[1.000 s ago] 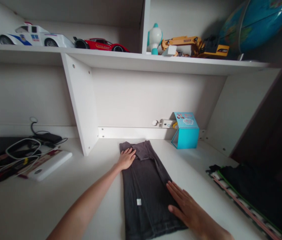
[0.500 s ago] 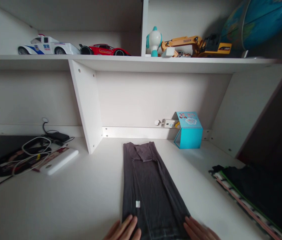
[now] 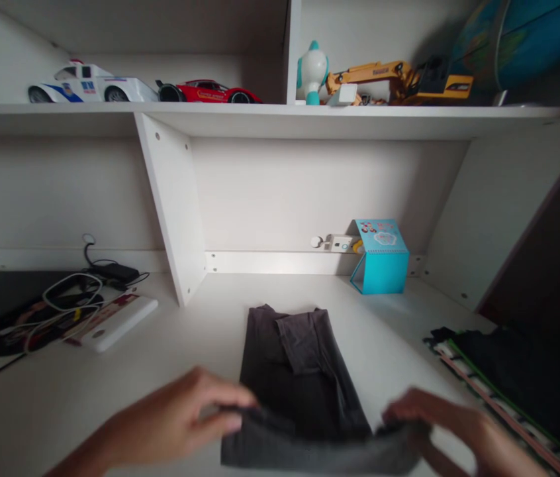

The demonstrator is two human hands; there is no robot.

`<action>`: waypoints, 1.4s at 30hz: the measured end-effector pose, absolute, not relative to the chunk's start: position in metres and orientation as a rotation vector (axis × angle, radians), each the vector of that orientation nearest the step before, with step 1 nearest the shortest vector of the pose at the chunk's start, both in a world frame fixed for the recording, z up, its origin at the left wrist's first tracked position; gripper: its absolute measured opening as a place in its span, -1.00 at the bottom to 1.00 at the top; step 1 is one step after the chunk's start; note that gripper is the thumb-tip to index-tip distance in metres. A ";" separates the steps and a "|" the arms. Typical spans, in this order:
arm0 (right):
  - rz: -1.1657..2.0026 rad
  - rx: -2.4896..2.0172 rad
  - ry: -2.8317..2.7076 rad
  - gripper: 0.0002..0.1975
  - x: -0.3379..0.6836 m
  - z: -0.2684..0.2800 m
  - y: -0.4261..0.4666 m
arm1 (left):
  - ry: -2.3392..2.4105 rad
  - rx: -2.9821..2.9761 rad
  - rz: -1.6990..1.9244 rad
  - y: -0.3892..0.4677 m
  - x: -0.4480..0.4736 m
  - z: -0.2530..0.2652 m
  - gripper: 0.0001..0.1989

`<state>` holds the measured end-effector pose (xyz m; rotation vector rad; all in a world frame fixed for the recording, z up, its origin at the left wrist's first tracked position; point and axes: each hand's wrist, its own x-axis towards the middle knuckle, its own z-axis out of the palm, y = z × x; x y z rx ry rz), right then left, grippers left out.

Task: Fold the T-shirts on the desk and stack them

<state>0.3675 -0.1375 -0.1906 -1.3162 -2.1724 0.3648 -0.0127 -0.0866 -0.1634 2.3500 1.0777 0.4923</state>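
Lying on the white desktop point(image 3: 195, 351), a dark grey garment point(image 3: 304, 397) is seen centrally, its far part flat, its near edge raised and sagging. The edge is pinched near its left end between thumb and fingers of the left hand point(image 3: 181, 417); near its right end it is held by the right hand point(image 3: 459, 424), fingers curled, blurred. A turquoise desk calendar point(image 3: 385, 270) is seen beyond, to the right; folded clothes point(image 3: 523, 384) are stacked nearer. Tangled cables point(image 3: 74, 307) are noted at left.
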 end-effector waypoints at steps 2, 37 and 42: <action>0.511 -1.382 -2.057 -0.67 0.364 -0.179 -0.087 | 0.993 2.204 0.477 -0.026 0.004 -0.154 -0.71; -0.042 -1.168 -1.799 -0.88 0.323 -0.110 -0.067 | 0.951 2.295 1.155 0.081 0.033 -0.106 -0.78; 0.240 -1.099 -2.445 -0.77 0.280 -0.118 -0.138 | 1.196 2.513 0.859 0.065 0.015 -0.139 -0.58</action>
